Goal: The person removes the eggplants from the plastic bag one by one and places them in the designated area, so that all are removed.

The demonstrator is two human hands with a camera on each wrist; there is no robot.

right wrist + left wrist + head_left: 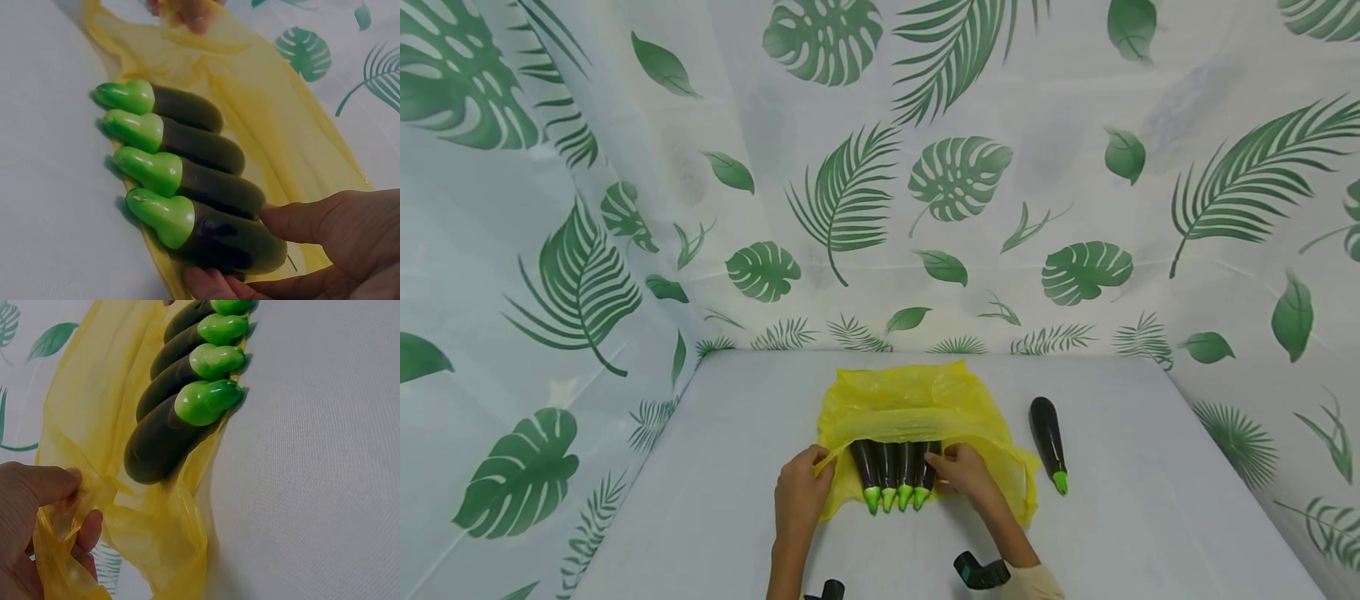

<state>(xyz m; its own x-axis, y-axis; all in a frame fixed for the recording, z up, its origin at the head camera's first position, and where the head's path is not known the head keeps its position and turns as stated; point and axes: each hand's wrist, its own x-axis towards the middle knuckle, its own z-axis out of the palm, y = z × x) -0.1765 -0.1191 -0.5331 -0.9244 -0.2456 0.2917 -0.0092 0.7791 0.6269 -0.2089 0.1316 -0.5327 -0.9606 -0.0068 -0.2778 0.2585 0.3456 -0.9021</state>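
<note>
Several dark eggplants (887, 467) with bright green stem ends lie side by side in the mouth of a yellow plastic bag (895, 387), stems pointing toward the person. My left hand (802, 487) pinches the bag's left edge between thumb and fingers, and the film bunches there in the left wrist view. At the right end of the row, my right hand (966, 473) holds the outermost eggplant (231, 240), thumb on one side and fingers curling under the other. The bag's upper layer covers the far part of the row in the head view.
Another eggplant (1048, 442) lies alone on the white table (1135, 500), right of the bag. Leaf-printed white sheets (1030, 192) rise behind and at both sides. A black wrist device (981, 572) sits by the right forearm.
</note>
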